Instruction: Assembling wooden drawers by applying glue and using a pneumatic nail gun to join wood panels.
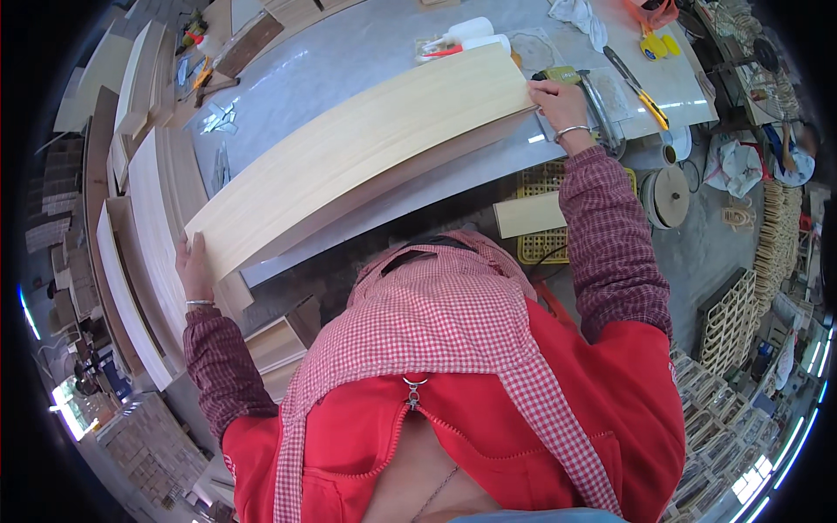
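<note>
A long pale wooden board (366, 131) lies slantwise over the worktable in front of me, with a second wooden face (392, 187) showing below its near edge. My left hand (195, 268) is closed on its left end, the fingertips resting on the upper face. At the far right corner, my right hand (561, 106) grips the other end with the thumb and fingers. Part of the fingers of each hand is hidden by the wood. Close beyond the right hand lie a hammer-like tool (602, 109) and a yellow utility knife (649, 106).
White glue bottles (466, 35) stand behind the board on the grey worktable (296, 74). Yellow scissors (656, 44) lie far right. Long wooden pieces (161, 227) stack up at the left. Below the table edge is a yellow crate (542, 248) with a plank (527, 215).
</note>
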A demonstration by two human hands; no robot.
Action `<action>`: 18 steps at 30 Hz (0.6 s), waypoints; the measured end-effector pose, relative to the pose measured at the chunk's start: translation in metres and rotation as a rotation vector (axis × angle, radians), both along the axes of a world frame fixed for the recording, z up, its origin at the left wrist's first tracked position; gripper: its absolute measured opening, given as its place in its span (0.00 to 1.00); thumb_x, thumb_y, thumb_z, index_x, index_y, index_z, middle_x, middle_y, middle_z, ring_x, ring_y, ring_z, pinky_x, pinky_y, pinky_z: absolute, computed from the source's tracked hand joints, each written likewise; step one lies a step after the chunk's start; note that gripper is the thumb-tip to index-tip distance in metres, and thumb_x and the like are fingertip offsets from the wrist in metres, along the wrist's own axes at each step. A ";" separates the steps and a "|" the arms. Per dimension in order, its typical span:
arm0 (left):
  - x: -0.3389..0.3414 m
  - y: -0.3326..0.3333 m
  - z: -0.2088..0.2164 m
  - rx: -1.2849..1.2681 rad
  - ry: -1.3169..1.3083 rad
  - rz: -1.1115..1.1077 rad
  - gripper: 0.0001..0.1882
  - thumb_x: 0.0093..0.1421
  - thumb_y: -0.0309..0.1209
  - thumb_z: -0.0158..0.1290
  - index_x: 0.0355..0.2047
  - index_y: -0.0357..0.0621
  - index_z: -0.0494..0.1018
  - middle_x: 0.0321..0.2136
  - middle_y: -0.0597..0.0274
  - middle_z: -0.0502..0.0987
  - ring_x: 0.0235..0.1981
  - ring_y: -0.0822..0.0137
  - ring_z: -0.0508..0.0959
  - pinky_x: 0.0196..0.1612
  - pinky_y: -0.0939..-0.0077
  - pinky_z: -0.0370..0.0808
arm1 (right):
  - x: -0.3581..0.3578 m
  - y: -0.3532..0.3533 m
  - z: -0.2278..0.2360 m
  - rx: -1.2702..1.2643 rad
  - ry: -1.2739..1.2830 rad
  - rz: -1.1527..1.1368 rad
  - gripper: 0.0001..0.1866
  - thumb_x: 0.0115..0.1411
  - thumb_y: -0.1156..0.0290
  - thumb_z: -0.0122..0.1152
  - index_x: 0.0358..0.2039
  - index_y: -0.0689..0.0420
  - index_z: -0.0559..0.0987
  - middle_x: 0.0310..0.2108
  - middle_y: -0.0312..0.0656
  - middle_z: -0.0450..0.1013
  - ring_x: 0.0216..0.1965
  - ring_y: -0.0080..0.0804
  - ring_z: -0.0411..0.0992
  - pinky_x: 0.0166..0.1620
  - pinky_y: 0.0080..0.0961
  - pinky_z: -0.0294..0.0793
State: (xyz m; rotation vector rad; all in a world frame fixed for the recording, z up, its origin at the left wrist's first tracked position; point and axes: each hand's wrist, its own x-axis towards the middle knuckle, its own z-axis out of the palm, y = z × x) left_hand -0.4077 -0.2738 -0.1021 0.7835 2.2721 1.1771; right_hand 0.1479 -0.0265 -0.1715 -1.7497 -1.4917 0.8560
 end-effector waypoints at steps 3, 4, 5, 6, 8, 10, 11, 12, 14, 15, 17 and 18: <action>0.004 0.002 0.002 -0.020 0.020 0.036 0.29 0.57 0.36 0.51 0.56 0.34 0.58 0.45 0.53 0.69 0.42 0.66 0.70 0.46 0.80 0.66 | -0.002 -0.002 0.000 0.014 -0.072 0.009 0.10 0.46 0.67 0.58 0.30 0.53 0.81 0.22 0.34 0.77 0.21 0.26 0.69 0.28 0.20 0.67; 0.004 0.002 0.002 -0.014 0.015 0.041 0.29 0.57 0.36 0.52 0.55 0.34 0.58 0.44 0.54 0.70 0.41 0.67 0.70 0.45 0.80 0.67 | -0.002 -0.003 -0.001 0.010 -0.073 0.006 0.11 0.46 0.67 0.58 0.30 0.53 0.81 0.23 0.34 0.77 0.21 0.26 0.69 0.28 0.20 0.67; 0.004 0.002 0.001 -0.009 0.009 0.047 0.29 0.57 0.36 0.52 0.55 0.34 0.59 0.43 0.54 0.70 0.41 0.67 0.70 0.45 0.80 0.67 | -0.002 -0.004 -0.002 0.006 -0.074 0.002 0.11 0.46 0.67 0.58 0.31 0.53 0.81 0.23 0.35 0.77 0.21 0.27 0.69 0.29 0.20 0.68; 0.004 0.001 0.001 -0.003 0.003 0.052 0.29 0.57 0.36 0.52 0.55 0.35 0.59 0.43 0.55 0.70 0.40 0.68 0.70 0.44 0.80 0.67 | -0.001 -0.005 -0.003 0.001 -0.076 -0.001 0.11 0.46 0.67 0.58 0.31 0.53 0.81 0.23 0.35 0.77 0.21 0.27 0.69 0.29 0.20 0.68; 0.003 0.001 -0.003 0.001 -0.004 0.062 0.29 0.57 0.36 0.52 0.55 0.35 0.60 0.42 0.55 0.70 0.39 0.68 0.70 0.44 0.81 0.67 | 0.000 -0.006 -0.004 -0.005 -0.080 0.000 0.11 0.46 0.67 0.58 0.31 0.53 0.81 0.23 0.35 0.77 0.21 0.27 0.69 0.29 0.20 0.68; -0.004 0.000 -0.007 -0.026 0.024 0.034 0.27 0.57 0.36 0.52 0.54 0.36 0.62 0.40 0.57 0.71 0.37 0.69 0.70 0.42 0.81 0.67 | 0.001 -0.007 -0.006 0.004 -0.054 0.003 0.11 0.46 0.67 0.58 0.31 0.53 0.81 0.24 0.36 0.77 0.22 0.27 0.70 0.30 0.20 0.68; -0.006 -0.001 -0.010 -0.040 0.039 0.021 0.26 0.57 0.36 0.53 0.53 0.36 0.63 0.39 0.58 0.71 0.37 0.70 0.70 0.42 0.81 0.67 | 0.001 -0.008 -0.007 0.007 -0.041 0.005 0.11 0.46 0.66 0.58 0.31 0.53 0.81 0.24 0.36 0.77 0.22 0.28 0.70 0.30 0.20 0.68; -0.008 -0.002 -0.012 -0.055 0.053 0.008 0.26 0.57 0.37 0.53 0.53 0.37 0.64 0.38 0.59 0.71 0.36 0.70 0.69 0.41 0.81 0.67 | 0.001 -0.009 -0.008 0.009 -0.028 0.007 0.11 0.46 0.66 0.58 0.31 0.53 0.81 0.24 0.36 0.77 0.22 0.28 0.70 0.30 0.20 0.68; -0.005 -0.003 -0.011 -0.058 0.060 0.018 0.24 0.57 0.36 0.53 0.51 0.37 0.66 0.36 0.60 0.72 0.35 0.71 0.69 0.40 0.82 0.68 | -0.001 -0.005 -0.007 0.006 -0.034 0.014 0.11 0.46 0.66 0.58 0.31 0.53 0.81 0.24 0.36 0.77 0.22 0.28 0.70 0.31 0.20 0.69; -0.004 -0.004 -0.010 -0.062 0.067 0.021 0.23 0.57 0.36 0.53 0.50 0.37 0.67 0.35 0.60 0.72 0.34 0.71 0.69 0.39 0.82 0.68 | -0.003 -0.004 -0.007 0.001 -0.041 0.014 0.11 0.46 0.66 0.58 0.31 0.53 0.81 0.25 0.36 0.77 0.23 0.29 0.70 0.31 0.20 0.69; -0.004 -0.006 -0.011 -0.072 0.082 0.030 0.20 0.56 0.36 0.53 0.47 0.37 0.70 0.33 0.62 0.72 0.33 0.73 0.69 0.38 0.83 0.68 | -0.008 -0.002 -0.006 -0.011 -0.054 0.018 0.11 0.46 0.66 0.57 0.31 0.53 0.81 0.25 0.37 0.77 0.23 0.29 0.71 0.32 0.20 0.69; -0.031 -0.017 -0.028 -0.082 0.106 -0.073 0.16 0.56 0.33 0.50 0.43 0.37 0.71 0.29 0.60 0.72 0.29 0.73 0.69 0.33 0.84 0.69 | -0.006 -0.001 -0.014 0.018 -0.066 0.072 0.12 0.47 0.66 0.57 0.32 0.55 0.80 0.27 0.37 0.77 0.25 0.30 0.71 0.33 0.21 0.69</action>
